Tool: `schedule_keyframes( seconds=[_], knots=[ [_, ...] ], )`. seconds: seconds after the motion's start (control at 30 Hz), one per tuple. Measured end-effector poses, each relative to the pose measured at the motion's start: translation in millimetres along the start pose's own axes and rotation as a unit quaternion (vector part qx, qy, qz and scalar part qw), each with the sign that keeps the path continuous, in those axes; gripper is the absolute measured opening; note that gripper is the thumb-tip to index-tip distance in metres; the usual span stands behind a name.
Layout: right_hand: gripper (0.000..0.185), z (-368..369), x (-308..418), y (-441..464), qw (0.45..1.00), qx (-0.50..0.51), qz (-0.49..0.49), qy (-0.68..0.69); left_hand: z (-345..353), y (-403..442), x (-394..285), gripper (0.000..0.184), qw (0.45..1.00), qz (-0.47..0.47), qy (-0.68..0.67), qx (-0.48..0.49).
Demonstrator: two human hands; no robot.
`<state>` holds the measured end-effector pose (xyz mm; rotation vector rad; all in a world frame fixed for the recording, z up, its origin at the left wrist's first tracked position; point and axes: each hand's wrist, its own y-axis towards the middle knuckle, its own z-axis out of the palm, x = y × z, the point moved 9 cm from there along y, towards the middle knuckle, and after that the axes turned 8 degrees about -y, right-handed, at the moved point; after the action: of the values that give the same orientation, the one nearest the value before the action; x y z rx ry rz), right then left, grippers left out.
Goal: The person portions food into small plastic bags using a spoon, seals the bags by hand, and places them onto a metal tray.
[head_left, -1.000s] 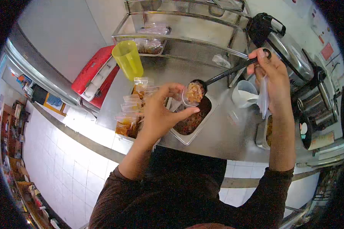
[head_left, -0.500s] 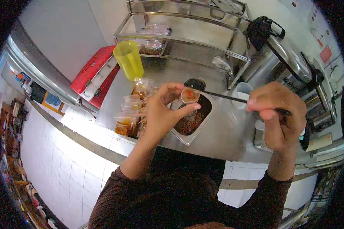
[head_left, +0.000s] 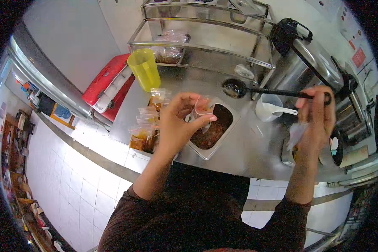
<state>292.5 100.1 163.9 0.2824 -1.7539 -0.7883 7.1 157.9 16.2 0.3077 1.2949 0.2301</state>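
My left hand [head_left: 178, 117] pinches a small clear plastic cup [head_left: 204, 106], reddish inside, with loose clear plastic hanging under it. Just behind is a rectangular steel pan [head_left: 210, 153] of dark, red-flecked food. My right hand [head_left: 317, 111] is closed round the handle of a black ladle [head_left: 235, 88]; its bowl is raised over the counter, beyond the pan. Next to that hand's lower side is some pale, filmy plastic [head_left: 296, 135]; I cannot tell whether the hand holds it. A white measuring cup [head_left: 268, 111] stands below the ladle handle.
Filled zip bags [head_left: 140, 138] stand left of the pan. A yellow jug [head_left: 144, 70] and a red cooler box [head_left: 109, 82] are at the back left. A steel rack [head_left: 206, 46] spans the back. Large steel pots [head_left: 306, 71] stand on the right.
The ladle has moved from beside the small cup to the right and away from it. My right hand has turned more upright. My left hand stays nearly in place; the cup looks tilted.
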Motion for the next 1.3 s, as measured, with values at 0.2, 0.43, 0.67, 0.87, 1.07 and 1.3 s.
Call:
schedule_keyframes(
  seconds=[0.2,0.43,0.67,0.87,1.07,1.3],
  knots=[
    [0.023,67,-96,-44,0.965,0.211,0.148,-0.043,4,0,3,0.055,0.996,-0.072,-0.048,-0.007],
    [0.046,123,-54,-73,0.978,0.174,0.012,-0.114,19,-7,14,0.053,0.987,-0.114,-0.109,-0.026],
    [0.027,124,-73,-81,0.995,0.062,0.082,-0.013,12,-19,11,0.042,0.981,-0.098,-0.159,-0.048],
    [0.023,127,-49,-86,0.989,0.113,0.039,-0.089,7,-22,13,0.038,0.988,-0.085,-0.109,-0.065],
    [0.016,120,-81,-91,0.989,0.047,0.137,0.031,18,-33,3,0.034,0.982,-0.078,-0.166,-0.038],
    [0.015,125,-91,-98,0.963,0.100,0.193,0.157,4,-42,-4,0.029,0.990,-0.054,-0.073,-0.104]
  ],
)
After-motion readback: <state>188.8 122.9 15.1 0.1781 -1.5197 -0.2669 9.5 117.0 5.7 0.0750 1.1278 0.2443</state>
